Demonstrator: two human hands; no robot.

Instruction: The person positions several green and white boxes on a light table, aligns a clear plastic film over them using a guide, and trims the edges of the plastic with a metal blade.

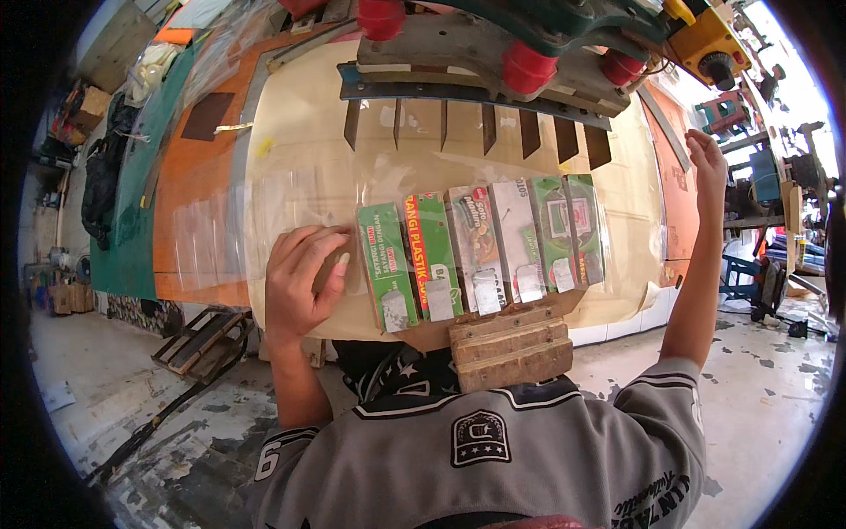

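Note:
A jig on the pale work surface carries a row of several printed cardboard-faced blocks (477, 251), mostly green, standing side by side with narrow gaps. Clear plastic film (322, 189) lies around and under them. My left hand (304, 278) rests at the row's left end on the film, fingers bent and thumb apart from them; nothing solid shows in it. Off to the right, my right hand (708, 163) is raised beside the surface with its fingers loosely apart, holding nothing visible. Several thin metal blades (487, 130) hang from a machine plate beyond the blocks.
The machine's green frame (564, 31) with red round cushions (529, 69) stands over the far side. A yellow control box (712, 51) hangs at upper right. Stepped wooden block (511, 348) juts toward me. Clear sheets (207, 234) lie on the orange board at left.

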